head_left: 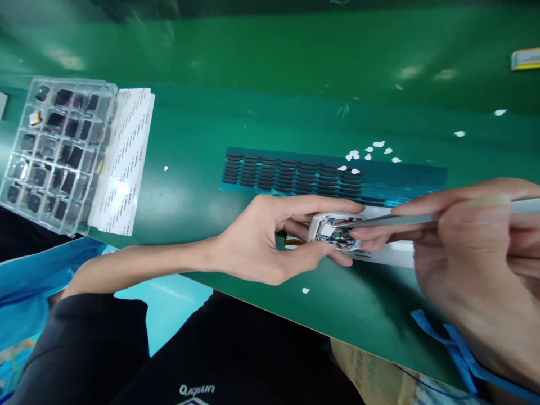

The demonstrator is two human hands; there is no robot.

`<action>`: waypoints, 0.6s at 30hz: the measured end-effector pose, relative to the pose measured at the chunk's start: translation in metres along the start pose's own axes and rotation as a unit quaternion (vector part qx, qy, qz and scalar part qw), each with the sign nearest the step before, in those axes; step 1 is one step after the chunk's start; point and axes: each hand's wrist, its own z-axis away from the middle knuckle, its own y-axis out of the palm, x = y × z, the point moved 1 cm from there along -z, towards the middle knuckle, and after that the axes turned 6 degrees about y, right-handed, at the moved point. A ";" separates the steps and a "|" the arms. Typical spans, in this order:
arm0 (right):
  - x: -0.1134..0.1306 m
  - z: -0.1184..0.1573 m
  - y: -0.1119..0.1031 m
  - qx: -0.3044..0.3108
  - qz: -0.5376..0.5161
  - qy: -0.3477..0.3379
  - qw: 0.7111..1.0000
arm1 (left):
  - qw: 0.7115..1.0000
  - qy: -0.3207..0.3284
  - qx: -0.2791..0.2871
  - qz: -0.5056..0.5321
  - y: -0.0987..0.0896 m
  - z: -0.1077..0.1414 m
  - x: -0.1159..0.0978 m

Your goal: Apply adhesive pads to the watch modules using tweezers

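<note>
- My left hand [264, 243] pinches a small white-rimmed device [342, 238] between thumb and fingers, its opened side facing up; the device sits at my fingertips, just above the green counter [189, 129].
- My right hand [472, 259] grips a pair of metal tweezers [396, 220] between thumb and fingers, with their tips reaching in over the device from the right.
- Inside the device, near those tips, lies a white square piece [327, 229] among crowded circuitry; I cannot tell whether the tips touch it.
- My left fingers cover part of the device's rim, and my right fingertips crowd its right end, so its full outline is hidden.
- The underside of the device is out of sight, and its finer parts are too small to make out.
- A white sheet [400, 257] lies beneath my hands, largely covered by them, its dark print mostly unreadable.
- Just beyond my fingers lies a blue film [413, 177] bearing rows of dark strips.
- A yellow-edged item [527, 59] is cut off at the right edge of view.
</note>
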 end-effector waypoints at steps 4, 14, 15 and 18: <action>-0.002 0.001 0.000 0.004 0.007 0.011 1.000 | 1.000 0.000 -0.008 -0.002 0.001 0.001 0.000; -0.001 0.005 -0.001 0.002 0.029 0.014 0.999 | 1.000 -0.001 -0.010 -0.002 0.002 0.000 0.000; -0.001 0.004 -0.001 -0.001 0.030 0.008 1.000 | 1.000 -0.001 -0.010 -0.003 0.002 0.000 0.000; -0.002 0.003 0.001 0.002 0.027 -0.018 0.999 | 1.000 -0.004 -0.016 -0.007 0.003 0.001 0.000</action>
